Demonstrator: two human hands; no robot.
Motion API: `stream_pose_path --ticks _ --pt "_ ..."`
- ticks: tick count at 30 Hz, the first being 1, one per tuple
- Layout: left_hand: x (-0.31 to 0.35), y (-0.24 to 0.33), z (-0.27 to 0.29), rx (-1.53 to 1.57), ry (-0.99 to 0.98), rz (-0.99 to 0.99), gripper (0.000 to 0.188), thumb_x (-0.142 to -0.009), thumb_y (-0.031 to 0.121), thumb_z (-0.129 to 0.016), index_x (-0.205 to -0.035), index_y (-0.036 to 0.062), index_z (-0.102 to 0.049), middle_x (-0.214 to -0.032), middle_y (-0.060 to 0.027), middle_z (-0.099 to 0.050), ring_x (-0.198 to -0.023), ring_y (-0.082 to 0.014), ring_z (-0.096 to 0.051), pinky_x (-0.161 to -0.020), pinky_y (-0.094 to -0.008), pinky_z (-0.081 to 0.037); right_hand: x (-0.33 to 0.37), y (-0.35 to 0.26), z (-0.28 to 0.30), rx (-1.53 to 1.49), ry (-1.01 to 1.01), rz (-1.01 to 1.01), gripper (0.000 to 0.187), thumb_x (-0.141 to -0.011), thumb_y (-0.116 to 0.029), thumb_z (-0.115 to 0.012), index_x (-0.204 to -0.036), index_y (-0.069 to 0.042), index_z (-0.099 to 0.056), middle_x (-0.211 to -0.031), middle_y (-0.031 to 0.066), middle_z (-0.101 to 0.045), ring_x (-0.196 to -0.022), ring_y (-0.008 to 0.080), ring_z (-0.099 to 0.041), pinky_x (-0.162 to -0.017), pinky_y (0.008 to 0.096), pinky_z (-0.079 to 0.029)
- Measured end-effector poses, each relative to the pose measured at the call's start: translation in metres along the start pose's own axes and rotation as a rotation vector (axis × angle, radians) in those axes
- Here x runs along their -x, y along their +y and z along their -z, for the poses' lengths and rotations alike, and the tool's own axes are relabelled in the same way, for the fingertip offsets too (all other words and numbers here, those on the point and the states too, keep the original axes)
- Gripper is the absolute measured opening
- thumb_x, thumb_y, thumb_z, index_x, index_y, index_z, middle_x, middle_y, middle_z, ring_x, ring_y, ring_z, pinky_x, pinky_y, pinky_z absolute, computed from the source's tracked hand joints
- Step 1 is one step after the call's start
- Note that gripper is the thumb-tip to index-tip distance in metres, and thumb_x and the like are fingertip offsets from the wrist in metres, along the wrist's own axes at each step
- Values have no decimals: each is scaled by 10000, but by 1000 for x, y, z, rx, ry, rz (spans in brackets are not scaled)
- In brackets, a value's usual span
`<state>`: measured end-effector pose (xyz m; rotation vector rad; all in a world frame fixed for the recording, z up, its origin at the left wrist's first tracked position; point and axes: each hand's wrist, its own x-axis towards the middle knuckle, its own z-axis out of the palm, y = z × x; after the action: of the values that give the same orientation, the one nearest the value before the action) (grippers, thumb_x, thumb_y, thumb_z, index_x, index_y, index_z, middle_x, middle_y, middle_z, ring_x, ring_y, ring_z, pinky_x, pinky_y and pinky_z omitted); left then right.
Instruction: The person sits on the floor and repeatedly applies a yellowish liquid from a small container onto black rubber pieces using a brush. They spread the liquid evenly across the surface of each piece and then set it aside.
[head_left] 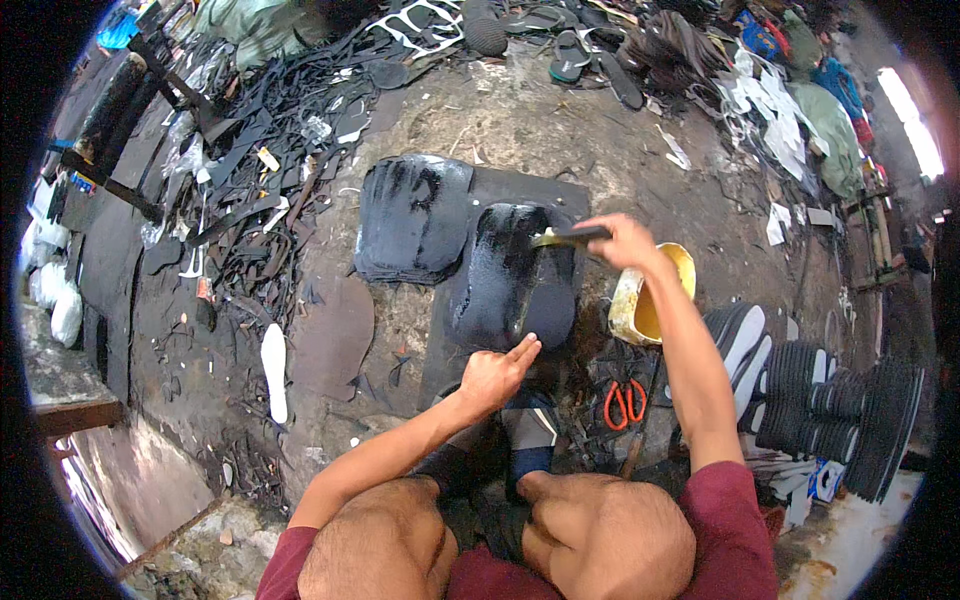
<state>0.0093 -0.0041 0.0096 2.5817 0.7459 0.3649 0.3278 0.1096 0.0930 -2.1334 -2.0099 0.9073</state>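
My right hand (625, 243) is closed round the dark handle of a brush (560, 237). Its bristle end rests on a black sheet (490, 285), which is partly glossy and wet-looking with whitish streaks. Two outstretched fingers of my left hand (498, 376) press on the near edge of the dark pieces, beside a smaller rounded matte piece (549, 310). The sheet lies on a larger dark board (440, 365). To its left sits a stack of similar black sheets (412, 220) with glossy patches. A yellow-walled open container (628, 310) stands under my right forearm.
Orange-handled scissors (625, 403) lie right of my feet. Several stacked black and white soles (810, 400) stand at the right. A white sole-shaped piece (274, 373) lies left. Dark scraps (260, 200) heap at far left; sandals (572, 57) lie at the back.
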Motion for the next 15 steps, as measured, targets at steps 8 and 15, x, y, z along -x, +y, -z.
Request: stream_pose_path --ticks 8,15 --pt "9 -6 -7 44 131 -8 561 -815 105 -631 -1374 78 -600 -1462 -94 -611 -630 -232 -727 -583 -381 -587 84 -56 -49 -60 275 -48 433 -876 -254 -738 -1305 -228 -691 -1085 172 -746 -1030 391 -706 -882 478 -551" --pt "15 -6 0 -35 64 -14 641 -802 102 -667 -1432 75 -551 -1485 -99 -587 -656 -228 -733 -593 -389 -588 61 -64 -32 92 421 -73 430 -927 -361 -694 -1339 -254 -630 -955 196 -753 -929 414 -723 -779 532 -564"
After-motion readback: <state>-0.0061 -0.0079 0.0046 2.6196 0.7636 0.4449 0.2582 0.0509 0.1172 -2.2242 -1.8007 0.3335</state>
